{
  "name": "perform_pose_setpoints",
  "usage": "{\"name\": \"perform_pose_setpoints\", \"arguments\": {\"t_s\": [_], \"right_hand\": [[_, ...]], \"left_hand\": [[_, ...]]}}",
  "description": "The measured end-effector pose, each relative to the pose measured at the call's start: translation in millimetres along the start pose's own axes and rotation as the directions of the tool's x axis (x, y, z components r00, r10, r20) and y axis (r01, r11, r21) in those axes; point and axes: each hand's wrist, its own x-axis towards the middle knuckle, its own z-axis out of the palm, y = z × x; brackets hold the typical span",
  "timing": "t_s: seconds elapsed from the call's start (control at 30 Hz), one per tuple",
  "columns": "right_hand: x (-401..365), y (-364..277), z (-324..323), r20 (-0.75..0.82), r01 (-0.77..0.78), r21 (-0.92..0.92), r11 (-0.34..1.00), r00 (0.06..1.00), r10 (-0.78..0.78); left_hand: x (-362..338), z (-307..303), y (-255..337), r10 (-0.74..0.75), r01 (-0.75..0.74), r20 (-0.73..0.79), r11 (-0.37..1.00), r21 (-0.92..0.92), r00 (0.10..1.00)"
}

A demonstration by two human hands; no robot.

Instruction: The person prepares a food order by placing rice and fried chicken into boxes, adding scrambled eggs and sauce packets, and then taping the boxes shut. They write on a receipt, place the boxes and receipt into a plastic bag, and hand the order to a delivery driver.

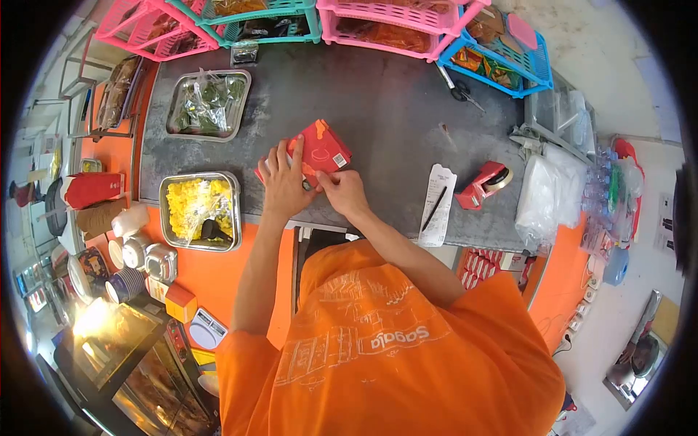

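A red cardboard box (pixel 329 143) with a small printed white label sits on the dark worktop, partly covered by my hands. My left hand (pixel 282 182) lies over its left side, fingers stretched out and spread across the top. Close beside it, my right hand (pixel 344 193) pinches the near edge of the box between thumb and fingers. The fingertips of both hands almost meet there, and the exact part of the edge they grip is hidden.
Left stand a metal tray of yellow rice (pixel 234 196) and a tray of bagged greens (pixel 240 120). To the right are a paper receipt (pixel 434 234) with a black pen (pixel 435 209), a red tape dispenser (pixel 476 190), scissors (pixel 459 90) and plastic bags (pixel 542 196). Coloured baskets (pixel 273 35) line the back.
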Motion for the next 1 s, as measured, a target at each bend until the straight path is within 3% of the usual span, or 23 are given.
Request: {"name": "perform_pose_setpoints", "arguments": {"t_s": [0.1, 0.17, 0.2, 0.27, 0.3, 0.37, 0.4, 0.47, 0.5, 0.57, 0.63, 0.67, 0.7, 0.73, 0.77, 0.8, 0.83, 0.87, 0.93, 0.97, 1.0], "right_hand": [[-0.6, 9.9, -10.4, 0.018, -0.027, -0.063, 0.998, 0.999, 0.028], [5.2, 13.2, -22.9, 0.200, 0.005, 0.016, 1.000, 0.980, -0.008], [13.9, 27.3, -20.8, 0.193, 0.007, 0.018, 1.000, 0.981, -0.010], [29.9, 68.1, -11.2, 0.079, 0.258, 0.039, 0.965, 0.962, -0.260], [27.7, 70.4, -11.9, 0.060, 0.249, 0.039, 0.968, 0.966, -0.251], [22.4, 75.3, -28.0, 0.033, 0.115, -0.226, 0.967, 0.993, -0.111], [14.3, 80.2, -47.5, -0.020, 0.082, -0.238, 0.968, 0.996, -0.090], [-16.2, 90.5, -82.3, -0.237, 0.217, -0.175, 0.960, 0.937, -0.255], [-34.8, 106.0, -105.6, -0.495, 0.172, -0.281, 0.944, 0.817, -0.296], [-60.3, 123.1, -171.9, -0.841, 0.050, -0.429, 0.902, 0.343, -0.419], [-92.6, 135.3, -218.8, -0.916, -0.356, -0.399, 0.845, 0.202, -0.347], [-97.4, 123.6, -234.5, -0.923, -0.364, -0.383, 0.849, 0.192, -0.334], [-99.9, 102.2, -252.4, -0.880, -0.272, 0.105, 0.957, 0.422, 0.216], [-102.2, 95.1, -262.1, -0.480, -0.305, 0.576, 0.759, 0.625, 0.615], [-99.7, 105.6, -266.0, -0.472, -0.313, 0.586, 0.747, 0.618, 0.629], [-96.3, 120.3, -268.7, -0.380, -0.190, 0.738, 0.647, 0.675, 0.632], [-96.3, 133.9, -268.7, -0.297, -0.072, 0.859, 0.507, 0.736, 0.608], [-103.7, 146.7, -260.1, -0.291, -0.076, 0.864, 0.499, 0.732, 0.615], [-116.7, 165.6, -231.5, -0.579, 0.275, 0.711, 0.648, 0.751, 0.317], [-114.3, 180.6, -218.0, -0.579, 0.279, 0.710, 0.647, 0.754, 0.311], [-114.9, 199.1, -199.9, -0.747, 0.218, 0.414, 0.884, 0.637, 0.193]], "left_hand": [[1.2, -9.1, 2.8, -0.020, 0.023, 0.037, 0.997, -0.077, 0.999], [5.4, -11.3, 1.9, -0.020, 0.025, 0.043, 0.994, -0.109, 0.999], [7.5, -11.9, -0.6, -0.018, 0.025, 0.051, 0.990, -0.142, 0.999], [11.5, -11.0, -4.1, 0.000, 0.012, 0.064, 0.984, -0.176, 0.998], [14.5, -7.8, -4.6, -0.064, 0.073, 0.056, 0.979, -0.189, 0.996], [25.3, 1.8, -3.8, -0.154, 0.146, -0.007, 0.949, -0.278, 0.988], [30.2, 8.9, -2.2, -0.189, 0.157, -0.055, 0.920, -0.358, 0.980], [36.4, 22.8, 5.0, -0.141, 0.077, -0.257, 0.967, -0.243, 0.956], [35.9, 27.8, 26.9, -0.109, 0.041, -0.245, 0.963, -0.268, 0.963], [35.2, 34.8, 85.7, 0.177, -0.248, -0.224, 0.903, -0.350, 0.958], [25.5, 51.3, 163.2, 0.191, -0.202, -0.073, 0.841, -0.503, 0.979], [25.4, 71.9, 188.9, 0.195, -0.169, -0.010, 0.821, -0.545, 0.981], [28.7, 95.6, 207.8, 0.199, -0.130, 0.055, 0.801, -0.584, 0.978], [34.0, 113.5, 220.9, 0.185, -0.063, 0.158, 0.817, -0.574, 0.970], [41.5, 126.9, 230.6, 0.164, 0.007, 0.257, 0.832, -0.555, 0.952], [50.0, 135.2, 236.3, 0.166, 0.011, 0.272, 0.835, -0.550, 0.948], [58.8, 141.6, 241.1, 0.192, -0.025, 0.309, 0.882, -0.471, 0.932], [61.6, 145.3, 243.4, 0.214, -0.067, 0.346, 0.918, -0.390, 0.914], [63.2, 148.9, 244.5, 0.226, -0.098, 0.348, 0.932, -0.349, 0.910], [66.4, 152.0, 244.5, 0.229, -0.119, 0.343, 0.942, -0.314, 0.911], [66.8, 161.8, 240.9, 0.226, -0.116, 0.345, 0.943, -0.311, 0.911]]}}
